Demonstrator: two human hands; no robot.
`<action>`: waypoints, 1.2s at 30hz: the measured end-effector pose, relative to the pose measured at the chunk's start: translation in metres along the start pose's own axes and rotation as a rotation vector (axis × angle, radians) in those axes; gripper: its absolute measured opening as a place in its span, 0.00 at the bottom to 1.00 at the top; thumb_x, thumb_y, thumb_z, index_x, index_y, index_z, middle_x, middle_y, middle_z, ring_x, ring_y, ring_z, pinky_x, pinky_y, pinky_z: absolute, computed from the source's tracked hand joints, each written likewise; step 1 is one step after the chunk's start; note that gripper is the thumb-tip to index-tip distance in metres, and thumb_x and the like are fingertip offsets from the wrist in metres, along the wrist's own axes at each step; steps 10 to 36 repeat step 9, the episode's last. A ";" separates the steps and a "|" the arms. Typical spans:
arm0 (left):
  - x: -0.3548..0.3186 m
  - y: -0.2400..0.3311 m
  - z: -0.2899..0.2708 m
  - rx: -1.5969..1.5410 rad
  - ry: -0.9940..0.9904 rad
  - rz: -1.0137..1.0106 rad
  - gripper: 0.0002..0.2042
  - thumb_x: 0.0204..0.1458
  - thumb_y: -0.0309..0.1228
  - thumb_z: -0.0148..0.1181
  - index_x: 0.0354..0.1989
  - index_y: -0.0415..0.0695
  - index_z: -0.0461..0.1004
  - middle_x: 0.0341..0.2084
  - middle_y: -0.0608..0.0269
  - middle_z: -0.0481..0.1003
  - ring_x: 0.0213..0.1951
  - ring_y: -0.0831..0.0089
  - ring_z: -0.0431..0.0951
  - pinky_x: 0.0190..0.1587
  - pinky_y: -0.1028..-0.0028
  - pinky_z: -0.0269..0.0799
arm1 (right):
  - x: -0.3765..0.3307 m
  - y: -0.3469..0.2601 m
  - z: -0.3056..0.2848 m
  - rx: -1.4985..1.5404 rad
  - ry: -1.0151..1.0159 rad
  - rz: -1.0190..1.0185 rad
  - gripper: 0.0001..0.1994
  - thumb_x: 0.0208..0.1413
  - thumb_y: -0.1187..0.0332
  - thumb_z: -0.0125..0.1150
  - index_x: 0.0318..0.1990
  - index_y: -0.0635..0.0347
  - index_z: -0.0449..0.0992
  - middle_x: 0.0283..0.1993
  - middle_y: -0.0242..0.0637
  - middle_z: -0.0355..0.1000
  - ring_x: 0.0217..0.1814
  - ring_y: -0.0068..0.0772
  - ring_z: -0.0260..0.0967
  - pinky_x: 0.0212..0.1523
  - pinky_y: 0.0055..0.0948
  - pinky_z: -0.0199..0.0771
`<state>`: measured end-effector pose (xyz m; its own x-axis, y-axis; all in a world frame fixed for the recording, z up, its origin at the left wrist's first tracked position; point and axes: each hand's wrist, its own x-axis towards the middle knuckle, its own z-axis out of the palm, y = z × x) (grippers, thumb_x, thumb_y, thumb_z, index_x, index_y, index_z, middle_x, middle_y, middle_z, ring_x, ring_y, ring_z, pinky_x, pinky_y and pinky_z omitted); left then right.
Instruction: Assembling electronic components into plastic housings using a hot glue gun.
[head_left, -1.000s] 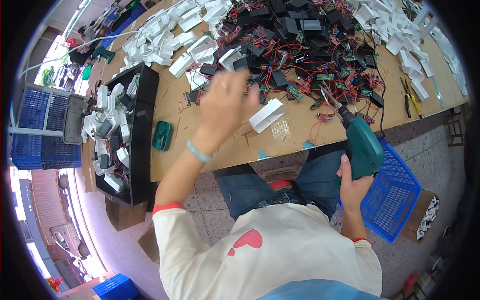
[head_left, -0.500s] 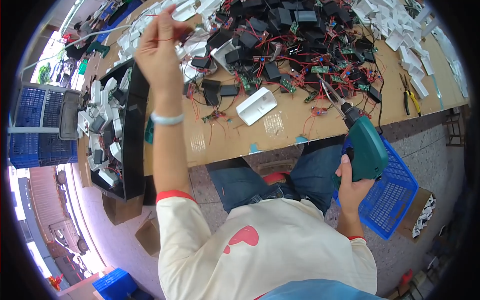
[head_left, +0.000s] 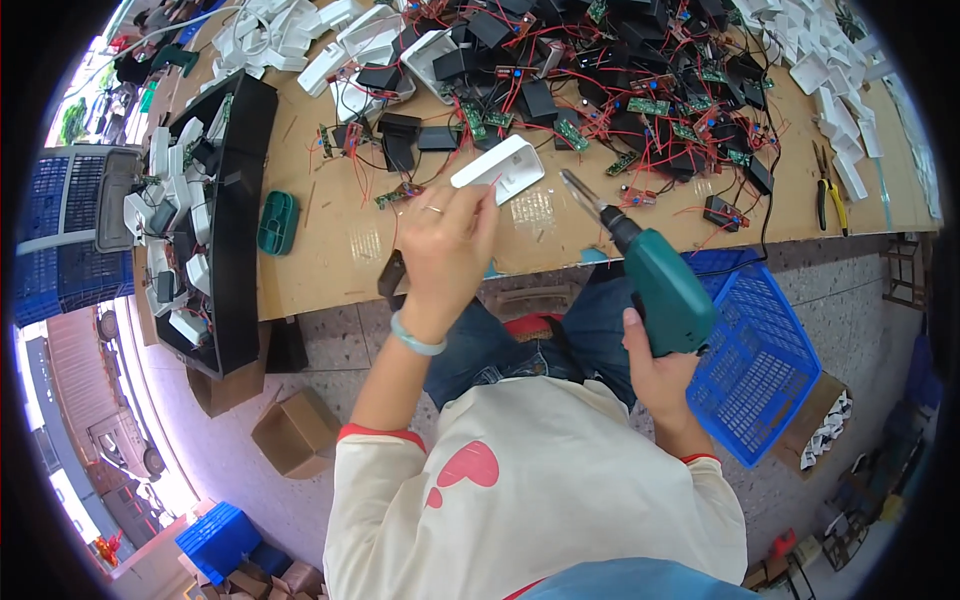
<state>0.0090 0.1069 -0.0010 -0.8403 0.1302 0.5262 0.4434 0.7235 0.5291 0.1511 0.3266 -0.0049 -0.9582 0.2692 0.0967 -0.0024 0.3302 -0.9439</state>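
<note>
My left hand (head_left: 445, 240) is closed above the front edge of the table, fingers pinched together. A small black box (head_left: 393, 277) shows at the heel of that hand, and red wire ends stick out past the fingertips; the grip itself is partly hidden. Just beyond the fingers lies a white plastic housing (head_left: 512, 170), open side up. My right hand (head_left: 660, 375) is wrapped round the handle of a green soldering gun (head_left: 668, 295). Its metal tip points forward and left, just right of the white housing, touching nothing.
A heap of black boxes (head_left: 540, 100) with red wires and green circuit boards covers the far middle. White housings (head_left: 825, 75) lie far right, beside pliers (head_left: 828, 195). At left stands a black bin (head_left: 235, 230) of parts, near a green case (head_left: 277, 222). A blue crate (head_left: 755, 360) sits below right.
My left hand has come back from the far left to the front edge, bringing the black box and red wires. The soldering gun has shifted left and its tip is nearer the white housing.
</note>
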 end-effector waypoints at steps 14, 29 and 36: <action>-0.002 0.013 0.037 0.378 0.128 0.082 0.04 0.45 0.27 0.69 0.30 0.49 0.80 0.50 0.59 0.74 0.57 0.56 0.65 0.54 0.53 0.59 | 0.017 0.001 0.009 0.002 -0.030 -0.029 0.10 0.57 0.73 0.66 0.45 0.67 0.78 0.34 0.35 0.77 0.33 0.23 0.72 0.36 0.25 0.72; -0.002 0.013 0.037 0.378 0.128 0.082 0.04 0.45 0.27 0.69 0.30 0.49 0.80 0.50 0.59 0.74 0.57 0.56 0.65 0.54 0.53 0.59 | 0.017 0.001 0.009 0.002 -0.030 -0.029 0.10 0.57 0.73 0.66 0.45 0.67 0.78 0.34 0.35 0.77 0.33 0.23 0.72 0.36 0.25 0.72; -0.002 0.013 0.037 0.378 0.128 0.082 0.04 0.45 0.27 0.69 0.30 0.49 0.80 0.50 0.59 0.74 0.57 0.56 0.65 0.54 0.53 0.59 | 0.017 0.001 0.009 0.002 -0.030 -0.029 0.10 0.57 0.73 0.66 0.45 0.67 0.78 0.34 0.35 0.77 0.33 0.23 0.72 0.36 0.25 0.72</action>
